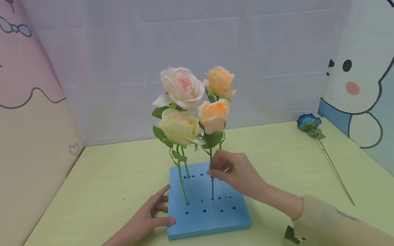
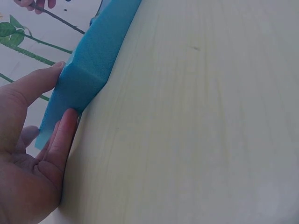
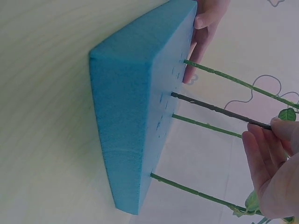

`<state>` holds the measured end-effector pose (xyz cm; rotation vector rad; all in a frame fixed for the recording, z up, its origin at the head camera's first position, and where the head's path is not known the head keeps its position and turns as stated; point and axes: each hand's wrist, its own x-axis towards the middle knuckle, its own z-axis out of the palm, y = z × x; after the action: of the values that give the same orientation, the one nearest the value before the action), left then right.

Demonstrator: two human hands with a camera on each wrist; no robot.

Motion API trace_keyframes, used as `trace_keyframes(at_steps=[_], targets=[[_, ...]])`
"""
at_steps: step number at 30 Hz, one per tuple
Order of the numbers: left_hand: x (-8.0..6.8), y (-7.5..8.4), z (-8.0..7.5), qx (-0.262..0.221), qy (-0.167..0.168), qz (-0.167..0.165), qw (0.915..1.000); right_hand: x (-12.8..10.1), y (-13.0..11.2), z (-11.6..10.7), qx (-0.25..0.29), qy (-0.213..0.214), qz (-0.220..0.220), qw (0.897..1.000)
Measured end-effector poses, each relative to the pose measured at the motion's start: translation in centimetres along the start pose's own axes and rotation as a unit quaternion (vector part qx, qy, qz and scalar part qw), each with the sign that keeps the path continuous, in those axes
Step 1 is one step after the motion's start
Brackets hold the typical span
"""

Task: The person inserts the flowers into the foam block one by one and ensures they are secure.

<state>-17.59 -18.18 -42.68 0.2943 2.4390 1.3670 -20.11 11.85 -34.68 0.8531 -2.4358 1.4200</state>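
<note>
My right hand (image 1: 239,173) pinches the dark stem (image 3: 210,106) of a peach rose (image 1: 215,116) between thumb and fingers. That stem's lower end stands in a hole of a blue foam block (image 1: 210,225). Three more roses stand upright in the block: a pale yellow one (image 1: 179,127) at front left, a pinkish white one (image 1: 182,88) behind it, and a light orange one (image 1: 220,81) at back right. At the block's left edge, my left hand (image 1: 149,214) lays its thumb on the top edge, with extended fingers along the side.
A blue rose (image 1: 309,121) with a long stem lies on the right of the pale wooden table (image 1: 113,167). Several small holes dot the block's top. Cloth walls with cartoon figures (image 1: 358,72) enclose the table at the back and sides.
</note>
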Motion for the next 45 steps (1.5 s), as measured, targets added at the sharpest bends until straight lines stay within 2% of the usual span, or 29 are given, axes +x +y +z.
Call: trace_keyframes(at_steps=[18, 33, 40, 45], targets=[[-0.14, -0.13, -0.05, -0.003, -0.002, 0.011, 0.9999, 0.01, -0.03, 0.05, -0.014, -0.006, 0.013, 1.0], [-0.25, -0.02, -0.03, -0.002, -0.005, 0.01, 0.9999, -0.08, 0.17, 0.23, -0.015, 0.0, 0.001, 1.0], [-0.19, -0.2, -0.06, -0.002, -0.007, 0.029, 0.9996, -0.05, 0.16, 0.2, -0.019, -0.001, 0.005, 1.0], [-0.17, -0.08, -0.01, 0.004, -0.004, 0.027, 0.9996, -0.08, 0.13, 0.17, -0.011, -0.003, 0.007, 1.0]])
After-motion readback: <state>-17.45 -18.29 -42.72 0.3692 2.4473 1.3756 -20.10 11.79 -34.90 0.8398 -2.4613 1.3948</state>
